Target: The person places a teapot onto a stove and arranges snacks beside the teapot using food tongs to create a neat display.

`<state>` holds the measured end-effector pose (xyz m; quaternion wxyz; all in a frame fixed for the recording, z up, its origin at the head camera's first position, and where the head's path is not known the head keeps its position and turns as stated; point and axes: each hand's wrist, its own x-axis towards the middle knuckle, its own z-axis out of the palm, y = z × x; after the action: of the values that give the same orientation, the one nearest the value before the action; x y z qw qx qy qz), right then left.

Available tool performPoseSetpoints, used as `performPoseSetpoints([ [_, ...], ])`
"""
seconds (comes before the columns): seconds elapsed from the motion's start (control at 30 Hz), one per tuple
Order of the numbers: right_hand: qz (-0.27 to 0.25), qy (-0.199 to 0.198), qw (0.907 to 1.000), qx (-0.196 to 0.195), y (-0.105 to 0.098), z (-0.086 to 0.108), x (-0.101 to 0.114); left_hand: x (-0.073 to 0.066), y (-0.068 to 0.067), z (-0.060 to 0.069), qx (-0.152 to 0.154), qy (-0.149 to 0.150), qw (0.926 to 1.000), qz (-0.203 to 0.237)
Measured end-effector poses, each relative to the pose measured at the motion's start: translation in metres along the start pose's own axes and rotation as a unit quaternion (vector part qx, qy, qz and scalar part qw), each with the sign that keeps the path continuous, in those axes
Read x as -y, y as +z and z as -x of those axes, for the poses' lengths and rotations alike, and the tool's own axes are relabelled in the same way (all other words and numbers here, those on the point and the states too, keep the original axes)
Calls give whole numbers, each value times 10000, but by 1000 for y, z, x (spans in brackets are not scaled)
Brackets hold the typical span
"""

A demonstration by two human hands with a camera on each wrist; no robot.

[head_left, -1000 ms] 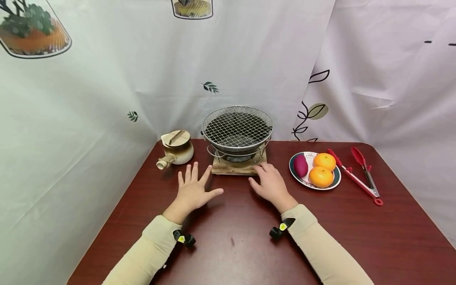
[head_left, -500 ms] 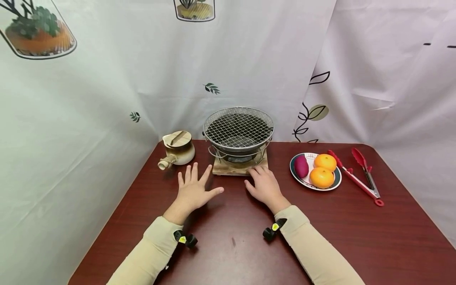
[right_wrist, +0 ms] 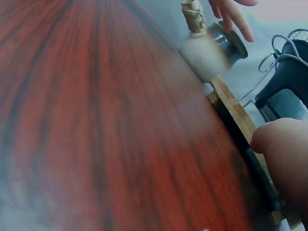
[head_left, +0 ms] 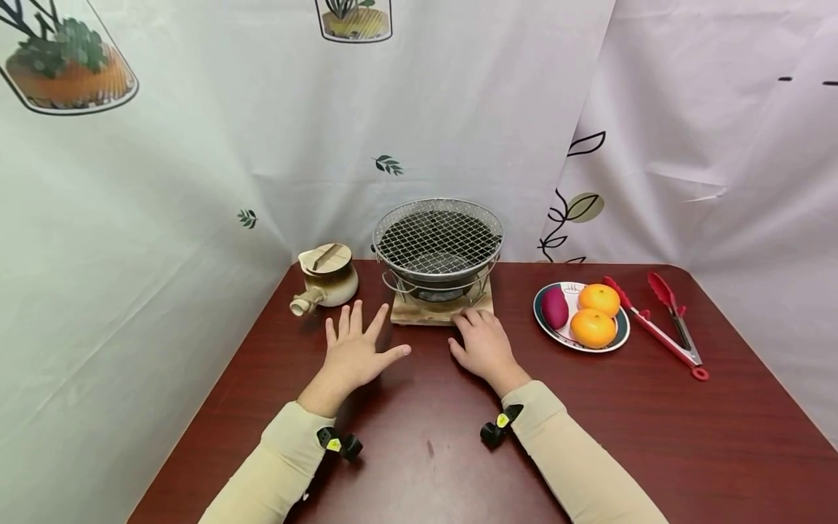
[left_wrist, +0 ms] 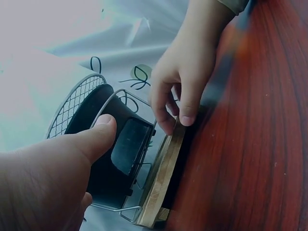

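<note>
Table (head_left: 422, 393) was dark reddish, grill (head_left: 439, 244) at the back of it, wooden board (head_left: 422, 314) right under the grill with its front edge running side to side. Right hand (head_left: 487, 346) was nearer, pinching that edge in front of the grill, so most of the board lay ahead-left of its fingers. Left hand (head_left: 352, 356) had fingers spread wide, holding nothing, front-left of the grill.

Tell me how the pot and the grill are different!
The pot is small, while the grill is bigger and wider. The pot has a lid on top; the grill has wire mesh. The pot stands right on the table, but the grill stands on a board. Both are round.
</note>
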<state>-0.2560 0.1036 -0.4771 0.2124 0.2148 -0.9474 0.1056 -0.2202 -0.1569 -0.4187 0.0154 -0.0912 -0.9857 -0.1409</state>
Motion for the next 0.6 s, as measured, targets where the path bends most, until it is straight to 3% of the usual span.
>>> performPoseSetpoints([
  [0.2, 59, 37, 10000, 55, 2, 1, 0, 1, -2, -4, -126, 0, 9999, -9],
  [0.33, 23, 35, 10000, 20, 5, 2, -1, 3, -8, -8, -372, 9, 9993, -56],
  [0.6, 31, 44, 10000, -3, 8, 2, -1, 13, -24, -15, -1417, 147, 9898, 86],
])
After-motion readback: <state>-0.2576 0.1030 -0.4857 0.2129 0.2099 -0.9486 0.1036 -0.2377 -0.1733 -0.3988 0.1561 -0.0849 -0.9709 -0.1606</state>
